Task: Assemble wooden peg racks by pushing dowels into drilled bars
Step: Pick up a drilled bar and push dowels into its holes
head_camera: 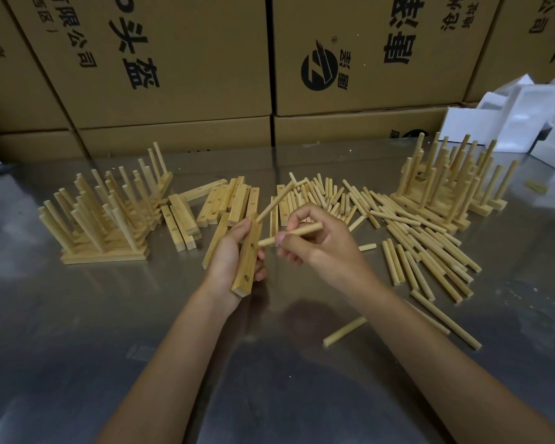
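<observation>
Left hand (229, 251) round bar (247, 261); right hand (321, 241) pinching dowel (298, 232)

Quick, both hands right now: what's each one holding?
Left hand: closed, holding the drilled bar, one dowel already seated at its top.
Right hand: closed, pinching a dowel, tip near the bar's middle hole.

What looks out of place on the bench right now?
A few stray dowels lie apart from the main dowel pile: one dowel alone near the right forearm, and a short offcut beside the right hand. Nothing looks broken or spilled.
</observation>
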Tool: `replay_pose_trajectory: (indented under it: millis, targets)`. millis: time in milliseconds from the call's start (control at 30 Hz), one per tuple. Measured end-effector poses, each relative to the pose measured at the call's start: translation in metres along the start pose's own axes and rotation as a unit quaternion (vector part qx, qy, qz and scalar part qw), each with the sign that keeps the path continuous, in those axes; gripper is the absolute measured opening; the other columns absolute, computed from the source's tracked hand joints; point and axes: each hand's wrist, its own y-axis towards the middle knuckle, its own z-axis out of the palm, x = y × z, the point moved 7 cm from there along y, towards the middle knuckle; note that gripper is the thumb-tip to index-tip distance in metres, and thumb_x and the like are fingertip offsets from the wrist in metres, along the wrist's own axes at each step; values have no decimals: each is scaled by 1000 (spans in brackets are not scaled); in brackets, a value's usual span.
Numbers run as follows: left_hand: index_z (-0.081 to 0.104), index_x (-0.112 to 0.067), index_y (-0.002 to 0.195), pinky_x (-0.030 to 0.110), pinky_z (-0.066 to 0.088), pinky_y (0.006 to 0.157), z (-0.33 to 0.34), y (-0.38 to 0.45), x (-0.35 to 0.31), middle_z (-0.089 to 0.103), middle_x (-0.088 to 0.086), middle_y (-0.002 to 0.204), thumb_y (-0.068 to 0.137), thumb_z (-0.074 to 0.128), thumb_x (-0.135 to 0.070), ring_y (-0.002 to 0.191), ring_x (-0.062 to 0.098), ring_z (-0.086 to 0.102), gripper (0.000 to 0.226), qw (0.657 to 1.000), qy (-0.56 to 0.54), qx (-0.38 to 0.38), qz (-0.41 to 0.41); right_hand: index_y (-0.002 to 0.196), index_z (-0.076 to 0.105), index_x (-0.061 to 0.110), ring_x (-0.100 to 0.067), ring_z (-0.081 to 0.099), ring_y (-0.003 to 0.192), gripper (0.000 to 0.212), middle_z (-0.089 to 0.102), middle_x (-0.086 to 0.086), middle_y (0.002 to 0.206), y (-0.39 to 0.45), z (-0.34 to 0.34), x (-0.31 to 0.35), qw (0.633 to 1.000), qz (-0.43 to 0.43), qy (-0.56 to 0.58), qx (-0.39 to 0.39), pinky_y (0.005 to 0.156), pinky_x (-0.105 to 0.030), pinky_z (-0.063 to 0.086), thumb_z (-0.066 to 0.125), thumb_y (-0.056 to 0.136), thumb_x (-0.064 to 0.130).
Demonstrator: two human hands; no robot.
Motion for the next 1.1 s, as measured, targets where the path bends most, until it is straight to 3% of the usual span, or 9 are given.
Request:
replay_pose_trajectory:
  millis: [167, 300, 433, 533, 600, 733, 900, 1000, 1100]
  targets:
    - [58, -17, 126, 21, 37, 37, 6, -1, 0, 51, 4, 59, 107, 44, -31, 42, 12, 47, 28, 1000, 18, 23, 12, 89, 68, 13, -12, 69, 75, 8, 75, -3, 79, 1, 2, -9, 997, 8, -71, -2, 76, -38, 55, 72, 87, 6]
    - [55, -27, 133, 22, 37, 37, 2, 0, -2, 54, 3, 62, 107, 44, -31, 44, 11, 50, 28, 999, 45, 2, 27, 95, 76, 17, -6, 69, 84, 12, 76, 5, 86, 2, 2, -12, 993, 9, -116, 38, 80, -29, 54, 73, 87, 8]
    - [54, -32, 136, 24, 39, 37, 0, 1, -4, 58, 4, 91, 107, 43, -32, 48, 10, 52, 31, 995, 89, -25, 42, 101, 76, 17, -7, 65, 90, 17, 72, 7, 93, -1, 9, -8, 975, -44, -206, 75, 83, -26, 53, 66, 91, 7]
    - [58, -39, 123, 24, 39, 39, 1, 0, -3, 56, 8, 111, 108, 43, -31, 51, 10, 53, 23, 992, 115, -27, 55, 100, 76, 16, 0, 62, 84, 19, 70, 13, 87, -4, 12, 0, 953, -97, -274, 83, 73, -16, 47, 62, 92, 6]
    - [58, -46, 112, 24, 39, 40, 4, -3, -1, 57, 7, 111, 108, 42, -32, 51, 9, 54, 21, 989, 128, -20, 67, 97, 75, 16, 6, 57, 74, 20, 64, 22, 77, -5, 13, 2, 943, -111, -300, 90, 64, -8, 38, 60, 91, 3]
    - [57, -49, 114, 24, 40, 43, 7, -5, 1, 61, 4, 103, 108, 39, -36, 53, 8, 54, 22, 984, 156, -31, 83, 95, 74, 15, 4, 56, 71, 16, 64, 18, 76, -4, 9, 2, 944, -99, -304, 81, 62, -10, 36, 62, 91, 5]
    - [55, -49, 117, 20, 39, 42, 11, -9, 0, 64, -9, 107, 108, 38, -37, 48, 1, 56, 23, 971, 204, -36, 115, 94, 74, 14, -19, 64, 86, 15, 71, -1, 85, -1, 5, -5, 953, -57, -287, 75, 77, -40, 53, 63, 91, 6]
    - [54, -49, 125, 21, 39, 43, 11, -9, -5, 60, -18, 113, 108, 39, -37, 54, 5, 57, 25, 965, 227, -34, 128, 96, 76, 15, -9, 64, 87, 14, 71, 6, 81, 1, 4, -10, 963, -35, -255, 75, 82, -30, 52, 65, 92, 7]
    - [55, -51, 121, 23, 40, 43, 8, -5, -9, 60, -11, 122, 107, 42, -39, 58, 9, 57, 23, 968, 219, -30, 123, 101, 77, 18, 3, 64, 84, 13, 74, 9, 81, 3, 1, -13, 972, -10, -223, 74, 86, -23, 50, 69, 92, 13]
